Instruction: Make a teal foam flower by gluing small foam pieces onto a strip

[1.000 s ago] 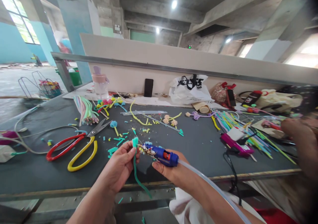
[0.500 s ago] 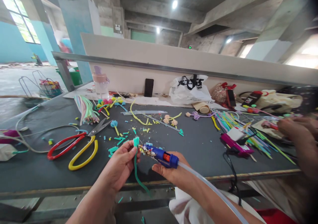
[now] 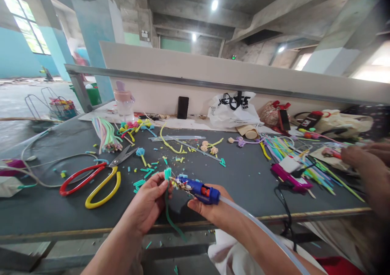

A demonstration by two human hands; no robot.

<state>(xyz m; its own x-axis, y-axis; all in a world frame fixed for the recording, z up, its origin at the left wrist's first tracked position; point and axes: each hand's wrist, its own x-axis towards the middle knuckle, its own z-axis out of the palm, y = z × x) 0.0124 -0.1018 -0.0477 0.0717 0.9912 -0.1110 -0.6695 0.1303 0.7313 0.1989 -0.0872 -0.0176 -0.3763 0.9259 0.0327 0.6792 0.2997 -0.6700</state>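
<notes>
Hardly anything has shifted since a moment ago — the left hand [image 3: 151,200] still pinches the green pipe cleaner [image 3: 167,174] above the table [image 3: 243,181], the right hand [image 3: 217,212] still gripping the blue glue gun [image 3: 195,187], tip close by.

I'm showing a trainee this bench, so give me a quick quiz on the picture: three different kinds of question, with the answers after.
1. While the left hand pinches a teal pipe-cleaner piece, what does the right hand hold? A: scissors. B: blue glue gun. C: screwdriver.
2. True or false: the tip of that blue glue gun points away from the left hand.
3. Fill in: along the back of the bench, the upright smartphone stands between the pink-lidded bottle and the ____.

Key:
1: B.
2: False; it points toward the left hand.
3: White bag with black lettering.
</notes>
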